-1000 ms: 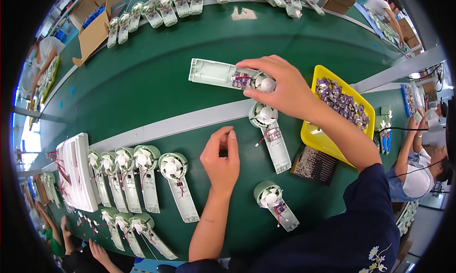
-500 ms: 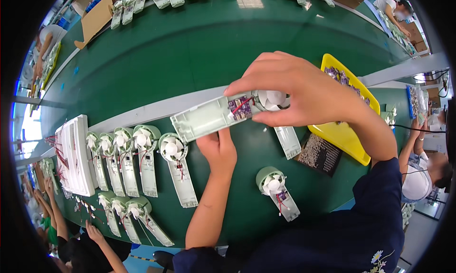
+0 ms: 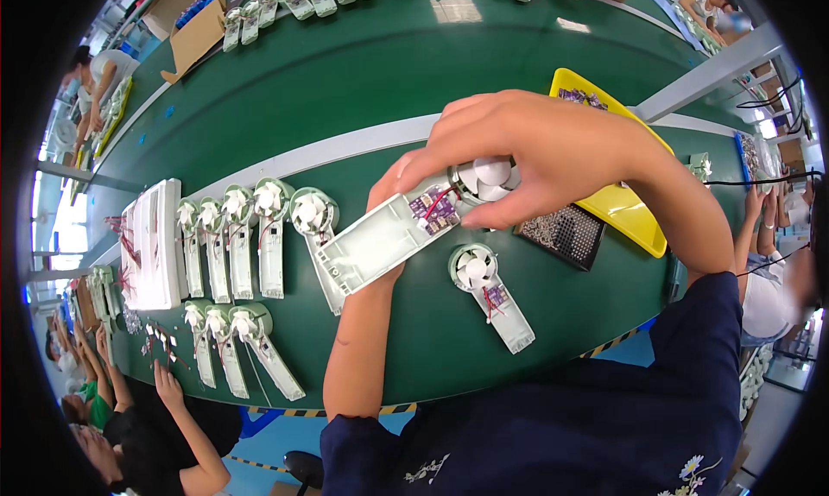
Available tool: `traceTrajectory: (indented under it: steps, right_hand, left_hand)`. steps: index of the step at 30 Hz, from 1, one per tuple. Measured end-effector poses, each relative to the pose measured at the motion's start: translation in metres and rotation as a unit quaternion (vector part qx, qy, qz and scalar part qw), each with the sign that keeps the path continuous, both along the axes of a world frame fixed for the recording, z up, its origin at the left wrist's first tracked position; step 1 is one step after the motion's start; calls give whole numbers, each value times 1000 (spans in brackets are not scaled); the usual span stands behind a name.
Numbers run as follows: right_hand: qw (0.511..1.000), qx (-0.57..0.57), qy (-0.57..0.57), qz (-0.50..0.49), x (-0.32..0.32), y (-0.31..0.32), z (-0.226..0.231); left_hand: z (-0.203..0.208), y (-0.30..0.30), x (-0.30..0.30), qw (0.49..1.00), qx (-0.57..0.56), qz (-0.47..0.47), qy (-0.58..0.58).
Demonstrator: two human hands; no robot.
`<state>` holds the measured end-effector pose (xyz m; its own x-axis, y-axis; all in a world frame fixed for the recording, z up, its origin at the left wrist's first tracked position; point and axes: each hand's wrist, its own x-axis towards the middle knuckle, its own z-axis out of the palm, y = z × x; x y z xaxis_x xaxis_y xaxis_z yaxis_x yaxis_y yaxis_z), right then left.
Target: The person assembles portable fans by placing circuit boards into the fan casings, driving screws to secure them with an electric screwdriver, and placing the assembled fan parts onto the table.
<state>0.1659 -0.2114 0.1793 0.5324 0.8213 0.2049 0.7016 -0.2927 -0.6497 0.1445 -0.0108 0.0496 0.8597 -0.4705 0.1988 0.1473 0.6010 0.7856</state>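
A pale green handheld-fan half-shell (image 3: 367,246) is held up over the bench, its open inner side facing me and its long handle sloping down to the left. My left hand (image 3: 389,185) is wrapped around it from behind and beneath, partly hidden by the shell. A small purple circuit board (image 3: 434,209) with a red wire sits in the shell near the fan end. My right hand (image 3: 535,142) is closed over that end, thumb beside the board, and covers part of the white fan blades (image 3: 492,175).
Several similar fans (image 3: 270,237) lie in two rows at left, beside a white tray (image 3: 154,246) with red wires. Another fan (image 3: 494,302) lies in front. At right are a yellow tray (image 3: 635,220) of boards and a black box (image 3: 580,241) of small parts. Other people work nearby.
The shell's handle has tilted further down at the left. My left hand has moved up behind the shell, its fingers now showing above the upper edge. The whole view has shifted.
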Motion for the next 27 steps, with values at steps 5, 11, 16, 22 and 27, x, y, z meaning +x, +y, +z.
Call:
traceTrajectory:
  steps: [5,11,16,22,27]
  right_hand:
    - [998,-2,56,6,-14,6,2]
    - [998,-38,39,32,-25,20,2]
    - [995,-59,59,49,-35,29,3]
    - [991,-112,-14,65,-45,33,10]
    - [985,-135,-95,50,-54,41,5]
  left_hand:
    - [4,7,-33,980,30,-126,149]
    - [-16,28,-49,971,-31,-161,177]
    - [-6,38,-63,928,-162,-186,278]
    - [21,50,-66,974,-31,-167,149]
    - [22,56,-60,970,34,-210,113]
